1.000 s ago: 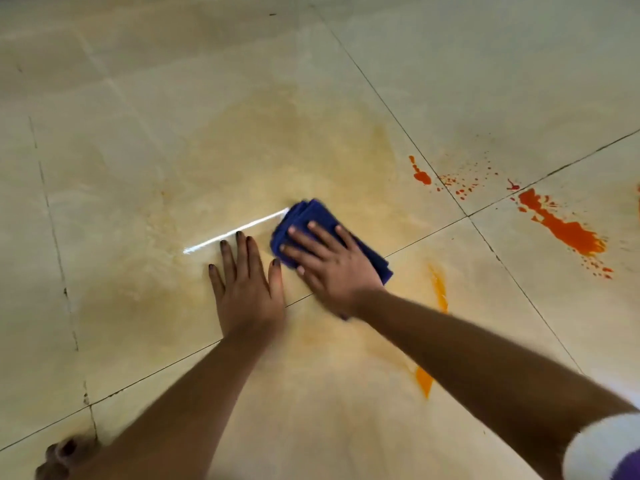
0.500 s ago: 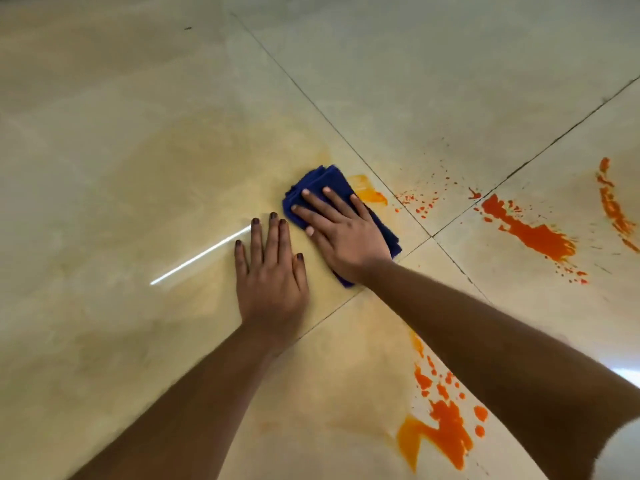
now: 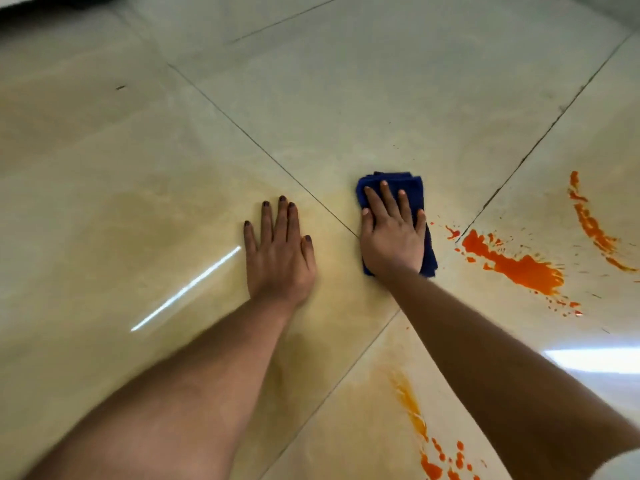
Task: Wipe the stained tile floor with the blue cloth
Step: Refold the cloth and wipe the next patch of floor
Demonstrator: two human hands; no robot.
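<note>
Rightward across the grout line went the blue cloth (image 3: 414,187) since half a second earlier, carried from beside the left hand (image 3: 278,254) to a spot well clear of it, just short of the large orange splash (image 3: 516,266)

Seen from the head camera, the right hand (image 3: 393,237) lay flat on the folded cloth with fingers straight and spread, pressing it to the tile floor (image 3: 311,109) rather than gripping it. The left hand was likewise flat and open, fingers together, braced on the bare tile and holding nothing. The cloth sat near the meeting point of four tiles, its right edge close to small orange specks (image 3: 452,233). Around both hands the tile showed a pale yellowish film. A curved orange streak (image 3: 592,226) lay farther right, and an orange smear with droplets (image 3: 420,427) ran below the right forearm

By the look of it, the wiping was mid-task: the smeared patch had been worked, while the brightest stains stood untouched. The next stroke would likely call for pushing the cloth rightward over the large splash under firm palm pressure, perhaps with a clean fold turned down so the colour is lifted, not spread
</note>
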